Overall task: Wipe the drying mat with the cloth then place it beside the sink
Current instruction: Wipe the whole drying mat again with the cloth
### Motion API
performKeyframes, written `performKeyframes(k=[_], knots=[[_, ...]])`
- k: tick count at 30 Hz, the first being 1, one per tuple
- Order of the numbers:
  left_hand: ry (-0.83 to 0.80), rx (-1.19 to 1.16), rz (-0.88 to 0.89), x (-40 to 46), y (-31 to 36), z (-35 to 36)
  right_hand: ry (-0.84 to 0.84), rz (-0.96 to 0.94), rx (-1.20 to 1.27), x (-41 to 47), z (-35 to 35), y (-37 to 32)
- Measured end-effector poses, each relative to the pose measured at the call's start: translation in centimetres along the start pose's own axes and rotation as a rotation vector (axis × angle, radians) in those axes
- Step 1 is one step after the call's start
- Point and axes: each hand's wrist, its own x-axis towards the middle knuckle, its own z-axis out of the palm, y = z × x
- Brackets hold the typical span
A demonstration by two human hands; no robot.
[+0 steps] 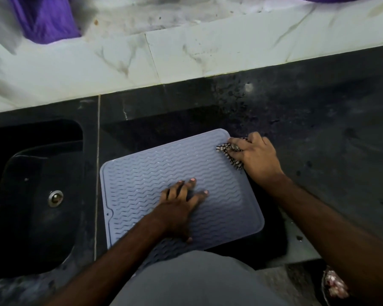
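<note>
**Head view: wiping the mat at its far right corner**

Head view shows you in the wiping step. Your right hand (pixel 255 154) has its fingers curled around the cloth (pixel 229 151), a striped dark-and-white rag, bunched at the far right corner of the drying mat (pixel 142 164). Your left hand (pixel 179 206) lies flat on the mat with fingers straight and spread, holding it steady.

The mat is pale blue-grey, with wavy ridges and a raised rim. It lies on the dark table (pixel 318 129), just beside the sink (pixel 35 191), and its near edge reaches the table's front edge.

Next, I think you should draw the cloth across the ridges toward the left, keeping the pressing hand out of its way.
</note>
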Motion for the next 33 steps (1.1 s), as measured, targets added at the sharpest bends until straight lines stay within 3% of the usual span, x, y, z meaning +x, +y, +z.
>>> performKeyframes(k=[10,19,25,33], knots=[[-0.004,-0.052,0.016,0.8,-0.5,0.4,-0.05,0.097,0.031,6.9,-0.5,-0.7],[0.026,-0.091,0.019,0.7,-0.6,1.0,-0.162,0.221,0.057,9.4,-0.4,-6.6],[0.041,-0.101,0.037,0.7,-0.8,1.1,-0.145,0.182,0.112,8.9,0.5,-12.1],[0.075,-0.091,0.075,0.6,-1.7,2.1,-0.132,-0.037,0.331,9.5,1.0,-15.7]])
